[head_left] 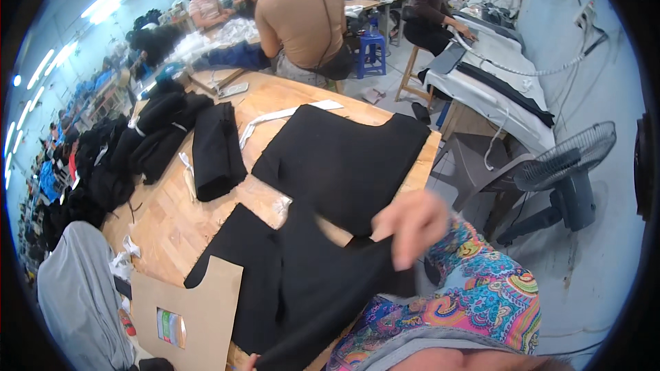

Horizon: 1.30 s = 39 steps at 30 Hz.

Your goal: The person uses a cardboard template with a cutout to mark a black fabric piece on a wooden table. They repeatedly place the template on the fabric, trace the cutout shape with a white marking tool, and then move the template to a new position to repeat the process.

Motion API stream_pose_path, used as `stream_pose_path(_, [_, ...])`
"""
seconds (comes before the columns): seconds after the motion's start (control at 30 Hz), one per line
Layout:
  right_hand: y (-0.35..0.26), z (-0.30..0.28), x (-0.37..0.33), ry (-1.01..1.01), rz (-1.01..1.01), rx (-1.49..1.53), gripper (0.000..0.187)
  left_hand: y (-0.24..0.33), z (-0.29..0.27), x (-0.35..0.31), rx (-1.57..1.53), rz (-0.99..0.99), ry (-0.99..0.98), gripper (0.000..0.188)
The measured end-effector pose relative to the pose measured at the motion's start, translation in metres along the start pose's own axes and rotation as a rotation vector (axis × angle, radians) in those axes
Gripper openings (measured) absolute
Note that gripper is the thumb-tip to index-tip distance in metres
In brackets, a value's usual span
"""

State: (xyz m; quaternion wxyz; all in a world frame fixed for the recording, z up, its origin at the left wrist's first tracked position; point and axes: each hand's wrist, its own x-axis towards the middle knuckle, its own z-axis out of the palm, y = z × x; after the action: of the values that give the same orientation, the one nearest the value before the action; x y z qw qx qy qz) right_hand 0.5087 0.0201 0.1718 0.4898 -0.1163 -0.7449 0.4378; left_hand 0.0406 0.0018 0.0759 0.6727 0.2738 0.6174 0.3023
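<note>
In the head view, the right hand (410, 225) is raised over the near right edge of the wooden table (172, 227), its fingers pressed together and pinching the upper edge of a black fabric piece (323, 288). That piece hangs slack from the pinch and runs down toward the near edge, where the fingertips of the left hand (250, 360) just show at the bottom of the frame, touching the cloth's lower corner; whether that hand grips it cannot be told. The sleeve on the right arm is brightly patterned. A second flat black fabric panel (344, 161) lies spread near the table's right edge. A folded black stack (214, 151) sits toward the middle, with a heap of dark garments (151, 130) along the left edge. A brown cardboard template (199, 309) with a cut window rests at the near left corner. A floor fan (567, 165) stands beside the table on the right
</note>
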Motion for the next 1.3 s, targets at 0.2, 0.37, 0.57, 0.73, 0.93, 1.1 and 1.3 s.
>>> stream_pose_path(0.2, [-0.040, -0.048, 0.000, 0.622, -0.449, -0.028, 0.016, 0.051, 0.062, 0.059, 0.469, 0.992, -0.152, 0.029])
stream_pose_path(0.37, [0.024, -0.182, 0.034, 0.938, 0.313, -0.063, 0.025, 0.133, 0.166, 0.117, 0.451, 1.079, 0.013, 0.011])
stream_pose_path(0.57, [0.072, -0.319, 0.093, 0.824, 0.426, -0.319, 0.024, 0.221, 0.247, 0.191, 0.103, 1.125, 0.214, 0.007])
stream_pose_path(0.73, [0.022, -0.359, 0.105, 0.746, 0.287, -0.432, 0.026, 0.237, 0.290, 0.170, -0.080, 1.374, 0.086, 0.008])
stream_pose_path(0.93, [0.046, -0.376, 0.018, 0.724, 0.667, -0.754, 0.043, 0.149, 0.295, 0.189, 0.374, 1.560, -0.151, 0.021])
stream_pose_path(1.1, [0.100, -0.372, -0.106, 0.913, 0.887, -0.745, 0.071, 0.054, 0.317, 0.218, 0.650, 1.687, -0.278, 0.021])
stream_pose_path(1.3, [0.132, -0.333, -0.215, 0.768, 1.140, -1.301, 0.107, -0.022, 0.329, 0.202, 0.994, 1.663, -0.366, 0.008])
